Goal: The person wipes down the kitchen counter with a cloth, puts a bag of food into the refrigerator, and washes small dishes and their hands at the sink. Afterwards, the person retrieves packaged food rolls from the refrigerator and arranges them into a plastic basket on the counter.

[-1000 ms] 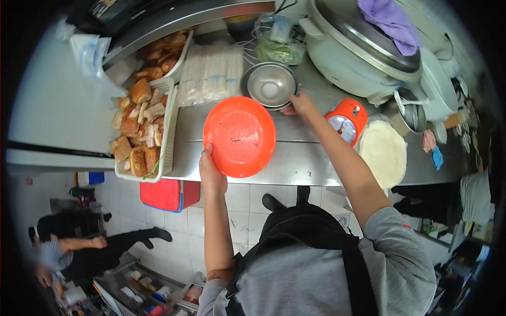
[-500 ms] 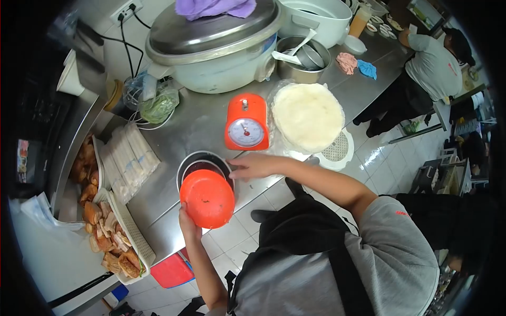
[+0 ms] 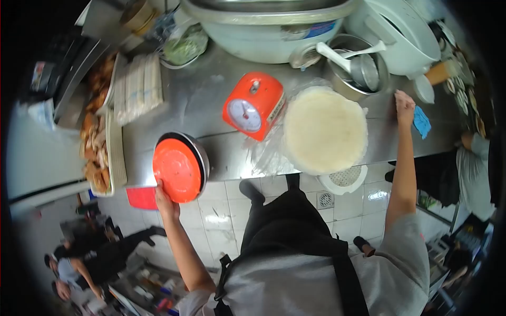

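My left hand [image 3: 166, 203] grips the near edge of a round orange-red plastic plate [image 3: 178, 171]. The plate is tilted over a round metal bowl [image 3: 204, 158] with a dark inside, at the counter's front edge. Stretched far to the right, my right hand [image 3: 404, 105] is closed where the pink cloth lies, just left of a blue cloth [image 3: 421, 123]; little of the pink cloth can be told apart from the fingers. Between my hands are an orange dial scale [image 3: 253, 105] and a stack of thin pale round sheets [image 3: 326, 129] on clear plastic.
Behind stand a large pale tub [image 3: 263, 39] and a metal pot [image 3: 345, 87] with ladles. At left are wrapped sticks [image 3: 138, 89] and a basket [image 3: 116, 152] of browned food pieces. A co-worker [image 3: 472, 163] stands at right; others are at lower left.
My right hand has left the bowl's rim and reached far right to the pink cloth. My left hand still holds the plate. The camera view has turned.
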`<state>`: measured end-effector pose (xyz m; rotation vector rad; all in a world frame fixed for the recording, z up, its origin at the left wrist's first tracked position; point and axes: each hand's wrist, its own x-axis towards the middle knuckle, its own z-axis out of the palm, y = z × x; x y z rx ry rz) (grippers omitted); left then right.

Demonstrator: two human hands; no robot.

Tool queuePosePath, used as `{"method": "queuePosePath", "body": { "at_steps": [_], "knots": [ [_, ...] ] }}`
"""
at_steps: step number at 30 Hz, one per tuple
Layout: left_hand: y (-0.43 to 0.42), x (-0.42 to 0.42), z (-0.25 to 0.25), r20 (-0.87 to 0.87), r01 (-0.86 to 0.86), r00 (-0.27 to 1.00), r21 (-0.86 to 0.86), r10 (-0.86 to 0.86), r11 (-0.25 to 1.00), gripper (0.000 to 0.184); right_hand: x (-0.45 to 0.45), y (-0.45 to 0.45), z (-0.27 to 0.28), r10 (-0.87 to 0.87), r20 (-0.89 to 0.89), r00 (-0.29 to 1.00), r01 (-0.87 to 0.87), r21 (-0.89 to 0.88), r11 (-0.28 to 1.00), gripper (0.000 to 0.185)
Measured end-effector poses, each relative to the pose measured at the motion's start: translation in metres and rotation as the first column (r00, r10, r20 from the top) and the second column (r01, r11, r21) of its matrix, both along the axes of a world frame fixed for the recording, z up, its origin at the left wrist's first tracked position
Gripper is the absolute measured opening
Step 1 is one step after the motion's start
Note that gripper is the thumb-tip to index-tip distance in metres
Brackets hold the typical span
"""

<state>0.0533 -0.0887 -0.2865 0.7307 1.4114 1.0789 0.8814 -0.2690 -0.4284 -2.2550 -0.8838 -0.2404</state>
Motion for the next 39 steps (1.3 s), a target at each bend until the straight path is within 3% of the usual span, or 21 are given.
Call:
{"method": "queuePosePath", "body": {
  "at_steps": [2,3,4,6,8,10,12,13,14,16,18,21,22,25,29,31,34,36,38,39],
  "knots": [
    [-0.019,-0.002,0.015,0.031,-0.088,0.996,0.081,0.086,0.993,0.05,-0.06,-0.005,0.036,0.193,-0.526,0.828,0.101,0.48,0.872,0.032],
    [-0.027,-0.008,0.02,0.031,-0.128,0.992,0.092,0.126,0.987,0.05,-0.096,-0.006,0.064,0.345,-0.63,0.696,0.14,0.59,0.795,0.032],
    [-0.035,-0.017,0.025,0.031,-0.163,0.987,0.104,0.16,0.981,0.05,-0.143,-0.005,0.097,0.454,-0.7,0.551,0.171,0.628,0.76,0.032],
    [-0.047,-0.024,0.043,0.024,-0.239,0.971,0.096,0.238,0.966,0.049,-0.232,0.005,0.16,0.471,-0.814,0.339,0.207,0.553,0.807,0.034],
    [-0.058,-0.042,0.051,0.046,-0.283,0.959,0.11,0.28,0.953,0.049,-0.286,0.011,0.177,0.492,-0.85,0.188,-0.017,0.498,0.867,0.036],
    [-0.071,-0.057,0.059,0.064,-0.332,0.943,0.143,0.326,0.932,0.049,-0.324,0.029,0.173,0.551,-0.823,-0.137,-0.122,0.566,0.815,0.034],
    [-0.086,-0.071,0.066,0.072,-0.413,0.911,0.132,0.407,0.901,0.048,-0.386,0.067,0.197,0.551,-0.833,-0.048,-0.285,0.54,0.792,0.03],
    [-0.091,-0.079,0.066,0.08,-0.45,0.893,0.125,0.443,0.884,0.048,-0.408,0.085,0.195,0.577,-0.794,0.19,-0.467,0.444,0.765,0.03],
    [-0.099,-0.088,0.064,0.077,-0.484,0.875,0.115,0.478,0.868,0.049,-0.429,0.098,0.188,0.609,-0.681,0.406,-0.608,0.297,0.737,0.029],
    [-0.112,-0.101,0.062,0.08,-0.533,0.846,0.1,0.528,0.84,0.048,-0.474,0.104,0.141,0.719,-0.174,0.673,-0.71,0.121,0.693,0.033],
    [-0.123,-0.121,0.051,0.106,-0.566,0.824,0.087,0.557,0.82,0.048,-0.521,0.107,0.1,0.906,-0.046,0.42,-0.904,0.07,0.422,0.044],
    [-0.132,-0.163,0.034,0.14,-0.57,0.818,0.063,0.558,0.819,0.048,-0.589,0.117,0.08,0.809,-0.06,0.585,-0.782,-0.306,0.543,0.064],
    [-0.132,-0.17,0.034,0.142,-0.572,0.816,0.057,0.56,0.818,0.048,-0.606,0.133,0.078,0.794,-0.072,0.603,-0.772,-0.304,0.559,0.075],
    [-0.129,-0.208,0.032,0.133,-0.588,0.801,-0.007,0.583,0.809,0.048,-0.677,0.201,0.073,0.74,-0.074,0.668,-0.726,-0.282,0.628,0.071],
    [-0.11,-0.261,0.03,0.142,-0.579,0.806,-0.011,0.574,0.815,0.048,-0.826,0.305,0.116,0.791,-0.318,0.523,-0.852,-0.212,0.478,0.064],
    [-0.099,-0.291,0.018,0.121,-0.537,0.837,0.003,0.533,0.843,0.047,-0.908,0.333,0.083,0.882,-0.233,0.409,-0.906,-0.219,0.362,0.056],
    [-0.08,-0.317,0.025,0.009,-0.534,0.845,-0.01,0.534,0.845,0.046,-0.939,0.321,0.053,0.959,0.115,0.26,-0.965,0.06,0.255,0.049],
    [-0.056,-0.32,0.028,-0.044,-0.506,0.862,-0.001,0.506,0.862,0.046,-0.889,0.288,0.047,0.98,0.153,0.128,-0.981,-0.123,0.148,0.048],
    [-0.037,-0.319,0.03,-0.001,-0.5,0.866,-0.01,0.5,0.866,0.045,-0.827,0.251,0.04,0.902,0.009,0.431,-0.87,-0.262,0.418,0.052],
    [-0.032,-0.319,0.03,0.014,-0.508,0.861,-0.016,0.508,0.861,0.045,-0.787,0.232,0.021,0.804,0.114,0.584,-0.677,-0.477,0.56,0.052]
  ]
}}
